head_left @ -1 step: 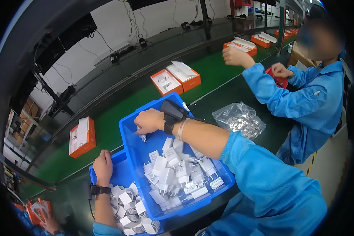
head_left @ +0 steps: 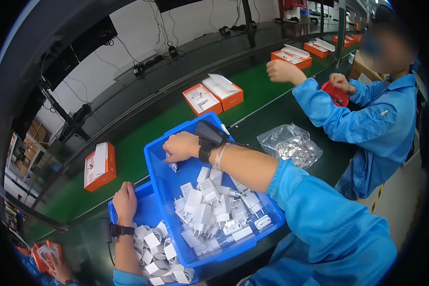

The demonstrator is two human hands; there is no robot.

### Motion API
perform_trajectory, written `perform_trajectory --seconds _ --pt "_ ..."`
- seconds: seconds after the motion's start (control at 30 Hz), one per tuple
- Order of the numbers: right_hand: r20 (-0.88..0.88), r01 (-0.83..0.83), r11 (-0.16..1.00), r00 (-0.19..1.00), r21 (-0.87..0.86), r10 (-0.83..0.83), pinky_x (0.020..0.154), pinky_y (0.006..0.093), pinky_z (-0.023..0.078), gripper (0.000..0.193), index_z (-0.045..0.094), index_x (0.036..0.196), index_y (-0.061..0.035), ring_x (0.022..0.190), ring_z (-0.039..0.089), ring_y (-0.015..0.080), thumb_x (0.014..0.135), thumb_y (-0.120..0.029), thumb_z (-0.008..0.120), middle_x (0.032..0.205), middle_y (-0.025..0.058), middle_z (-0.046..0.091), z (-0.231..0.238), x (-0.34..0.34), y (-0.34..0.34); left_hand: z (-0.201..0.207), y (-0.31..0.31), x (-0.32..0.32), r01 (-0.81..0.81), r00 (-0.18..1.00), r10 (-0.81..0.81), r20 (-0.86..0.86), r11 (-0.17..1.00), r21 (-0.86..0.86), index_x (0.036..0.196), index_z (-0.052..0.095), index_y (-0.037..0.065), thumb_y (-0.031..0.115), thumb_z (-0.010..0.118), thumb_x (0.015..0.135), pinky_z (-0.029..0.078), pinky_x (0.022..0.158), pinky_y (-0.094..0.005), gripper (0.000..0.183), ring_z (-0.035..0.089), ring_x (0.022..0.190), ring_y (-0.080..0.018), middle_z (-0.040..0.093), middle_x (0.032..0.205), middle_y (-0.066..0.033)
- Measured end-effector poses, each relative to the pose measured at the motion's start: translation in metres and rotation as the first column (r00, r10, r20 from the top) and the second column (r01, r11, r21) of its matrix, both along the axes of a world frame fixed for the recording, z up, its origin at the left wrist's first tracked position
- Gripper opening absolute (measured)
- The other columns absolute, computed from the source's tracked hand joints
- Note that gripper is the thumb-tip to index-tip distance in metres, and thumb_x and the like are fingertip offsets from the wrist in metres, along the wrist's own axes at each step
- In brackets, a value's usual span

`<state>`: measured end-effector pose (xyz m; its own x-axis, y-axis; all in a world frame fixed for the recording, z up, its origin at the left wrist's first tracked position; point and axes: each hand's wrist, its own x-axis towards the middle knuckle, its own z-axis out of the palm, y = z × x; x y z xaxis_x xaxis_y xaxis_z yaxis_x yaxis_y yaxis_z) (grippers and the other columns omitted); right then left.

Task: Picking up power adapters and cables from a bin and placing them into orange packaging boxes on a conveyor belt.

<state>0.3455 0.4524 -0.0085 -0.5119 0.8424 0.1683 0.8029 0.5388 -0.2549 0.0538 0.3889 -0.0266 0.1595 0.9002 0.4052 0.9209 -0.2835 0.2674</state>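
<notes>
My right hand (head_left: 182, 147) hangs over the far end of a blue bin (head_left: 153, 159) and is closed on a white charger plug (head_left: 174, 167), whose lower end shows below my fingers. In that bin's near part lies a pile of white charger plugs (head_left: 209, 190) with metal prongs. My left hand (head_left: 125, 202) is closed at the left edge of a second blue bin (head_left: 146, 202); anything inside its fingers is hidden. That lower bin holds coiled white cables with paper wraps (head_left: 153, 239), close to my left wrist.
Orange boxes with white inserts (head_left: 100, 167), (head_left: 231, 97) stand along the green conveyor belt (head_left: 143, 131). A clear bag of small metal pieces (head_left: 295, 148) lies right of the bins. A co-worker (head_left: 362, 124) at the right handles a red pouch (head_left: 337, 95). Another person's hand (head_left: 59, 267) shows lower left.
The co-worker's raised hand has shifted slightly left, and the red pouch shows a bit more opening. My own hands and the bins have not visibly moved.
</notes>
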Motion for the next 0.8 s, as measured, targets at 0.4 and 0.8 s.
perform_trajectory --seconds 0.4,0.8 --pt "-0.066 -0.012 0.992 0.998 -0.124 0.003 0.077 0.0423 0.053 0.034 0.070 0.089 -0.0069 0.086 0.068 0.0334 0.083 -0.040 0.067 0.089 0.0135 0.071 0.0060 0.0055 -0.0021 -0.0004 0.0014 -0.0016 0.011 1.000 -0.012 0.008 1.000 0.003 0.085 0.064 0.006 0.025 0.040 0.102 0.048 0.068 -0.0498 0.035 0.064 0.074 -0.0404 0.067 0.076 -0.0186" --pt "0.041 0.038 0.992 0.999 -0.116 -0.034 0.077 0.0420 0.054 0.024 0.072 0.091 -0.0079 0.087 0.068 0.0330 0.081 -0.029 0.066 0.090 0.0146 0.071 0.0052 0.0059 -0.0026 -0.0036 0.0029 -0.0041 0.034 0.999 -0.034 -0.002 0.999 0.035 0.087 0.064 0.003 0.027 0.039 0.103 0.047 0.066 -0.0490 0.038 0.063 0.071 -0.0404 0.064 0.072 -0.0201"
